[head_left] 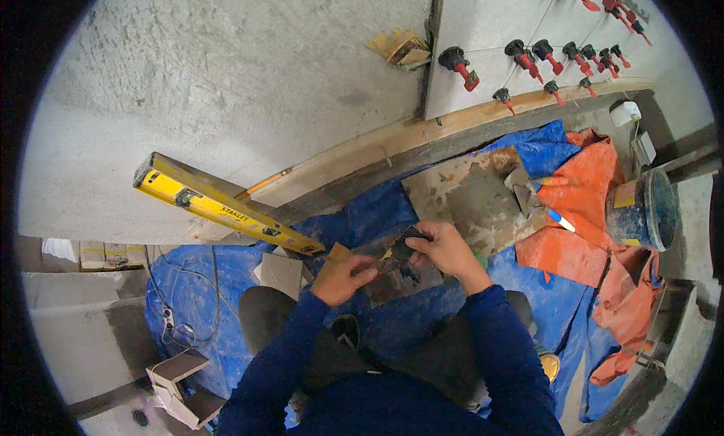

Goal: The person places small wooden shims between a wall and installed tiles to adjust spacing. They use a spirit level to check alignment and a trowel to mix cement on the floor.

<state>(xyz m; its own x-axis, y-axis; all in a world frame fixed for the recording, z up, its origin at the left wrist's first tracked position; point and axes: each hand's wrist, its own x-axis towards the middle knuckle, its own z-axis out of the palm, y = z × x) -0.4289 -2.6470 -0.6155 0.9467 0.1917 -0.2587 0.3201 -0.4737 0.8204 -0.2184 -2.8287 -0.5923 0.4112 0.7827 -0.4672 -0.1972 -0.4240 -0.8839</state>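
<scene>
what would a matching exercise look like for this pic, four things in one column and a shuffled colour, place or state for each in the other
Things:
1. level
2. bucket
3. right hand
4. clips

Descriptions:
A. holding a small dark piece
B. black and red, on the wall panel
C. long and yellow
D. at the right, beside the orange sheet

Right pairs: 1-C, 2-D, 3-A, 4-B
</scene>
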